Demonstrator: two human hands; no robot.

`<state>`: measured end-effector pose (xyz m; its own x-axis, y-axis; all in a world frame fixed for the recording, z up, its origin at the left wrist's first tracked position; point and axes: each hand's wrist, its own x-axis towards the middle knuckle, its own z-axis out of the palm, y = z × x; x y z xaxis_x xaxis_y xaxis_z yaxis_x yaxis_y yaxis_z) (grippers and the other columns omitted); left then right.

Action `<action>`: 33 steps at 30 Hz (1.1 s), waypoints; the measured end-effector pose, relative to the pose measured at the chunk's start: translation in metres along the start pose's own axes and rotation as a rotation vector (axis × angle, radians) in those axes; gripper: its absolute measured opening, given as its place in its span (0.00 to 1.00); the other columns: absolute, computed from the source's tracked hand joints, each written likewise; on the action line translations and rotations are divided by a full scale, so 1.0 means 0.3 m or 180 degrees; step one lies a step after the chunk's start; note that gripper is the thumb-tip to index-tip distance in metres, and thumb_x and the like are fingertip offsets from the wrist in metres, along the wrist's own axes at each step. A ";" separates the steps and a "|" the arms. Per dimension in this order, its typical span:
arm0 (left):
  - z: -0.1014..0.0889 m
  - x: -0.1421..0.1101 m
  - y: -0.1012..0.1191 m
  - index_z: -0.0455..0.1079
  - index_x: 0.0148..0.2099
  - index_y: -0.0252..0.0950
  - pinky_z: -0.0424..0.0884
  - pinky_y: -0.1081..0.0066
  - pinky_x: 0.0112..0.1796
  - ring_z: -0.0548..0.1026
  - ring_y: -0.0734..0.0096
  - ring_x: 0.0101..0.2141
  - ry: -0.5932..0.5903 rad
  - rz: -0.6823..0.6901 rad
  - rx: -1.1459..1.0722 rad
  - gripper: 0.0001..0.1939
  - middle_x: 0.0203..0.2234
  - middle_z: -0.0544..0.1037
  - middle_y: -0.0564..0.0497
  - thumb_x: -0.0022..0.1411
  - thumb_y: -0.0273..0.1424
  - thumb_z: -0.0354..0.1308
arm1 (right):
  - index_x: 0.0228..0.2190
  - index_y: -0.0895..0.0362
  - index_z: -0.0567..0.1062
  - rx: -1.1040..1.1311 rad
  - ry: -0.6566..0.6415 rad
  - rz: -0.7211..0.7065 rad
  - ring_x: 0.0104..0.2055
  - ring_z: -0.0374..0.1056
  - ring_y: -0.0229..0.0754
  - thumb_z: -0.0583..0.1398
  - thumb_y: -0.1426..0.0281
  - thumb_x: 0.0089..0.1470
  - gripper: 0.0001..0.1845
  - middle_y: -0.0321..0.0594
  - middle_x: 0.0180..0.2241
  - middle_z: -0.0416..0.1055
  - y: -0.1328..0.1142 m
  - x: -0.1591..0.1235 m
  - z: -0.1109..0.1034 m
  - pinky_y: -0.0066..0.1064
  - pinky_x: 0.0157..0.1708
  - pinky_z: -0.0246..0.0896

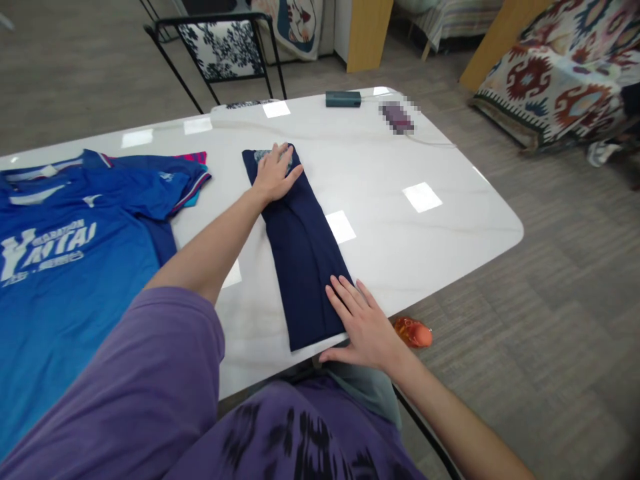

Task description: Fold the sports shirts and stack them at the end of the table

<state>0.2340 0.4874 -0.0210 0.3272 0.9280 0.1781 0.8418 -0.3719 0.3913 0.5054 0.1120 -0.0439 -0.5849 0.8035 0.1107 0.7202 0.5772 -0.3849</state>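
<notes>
A dark navy garment (305, 253), folded into a long strip, lies on the white table (440, 247). Its kind cannot be made out for sure. My left hand (276, 175) rests on its far end, fingers stretched out, partly covering a grey patterned patch. On the near right corner lies my right hand (363, 323), flat with fingers spread and the thumb over the table's edge. To the left, a blue short-sleeved T-shirt (95, 247) with white lettering is spread out, with pink and turquoise cloth showing under its sleeve.
A dark green box-shaped device (343, 99) and a blurred purple item (397, 117) with a cable lie near the far edge. Behind the table stands a black-framed chair (220, 50). An orange object (413, 332) shows below the near edge. A patterned cloth covers furniture (540, 80) at right.
</notes>
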 end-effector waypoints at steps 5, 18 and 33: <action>-0.141 -0.514 0.189 0.74 0.72 0.41 0.66 0.45 0.70 0.71 0.42 0.69 -0.0104 0.0742 -0.0319 0.32 0.69 0.72 0.36 0.74 0.49 0.60 | 0.83 0.56 0.41 0.0058 -0.0069 -0.0251 0.84 0.44 0.65 0.69 0.29 0.53 0.78 0.54 0.83 0.44 -0.002 -0.047 -0.055 0.62 0.84 0.34; -0.021 -1.599 0.427 0.64 0.80 0.52 0.67 0.41 0.75 0.67 0.53 0.75 -0.0194 0.0664 0.0069 0.37 0.73 0.73 0.46 0.74 0.27 0.62 | 0.69 0.45 0.75 -0.0392 0.0161 -0.0514 0.67 0.73 0.50 0.63 0.74 0.72 0.28 0.41 0.69 0.76 -0.047 -0.242 -0.015 0.50 0.63 0.65; -0.320 -1.758 0.485 0.80 0.67 0.61 0.85 0.53 0.49 0.87 0.57 0.46 -0.0456 0.0744 -0.1392 0.26 0.47 0.89 0.49 0.74 0.33 0.58 | 0.62 0.45 0.78 0.0915 0.0074 -0.0713 0.46 0.81 0.46 0.59 0.73 0.74 0.20 0.38 0.46 0.85 -0.317 -0.378 -0.222 0.45 0.50 0.72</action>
<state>0.1426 -0.0582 0.0287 0.5665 0.8013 0.1925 0.4909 -0.5158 0.7021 0.5281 -0.0245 0.0412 -0.7051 0.6668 0.2411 0.4389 0.6775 -0.5902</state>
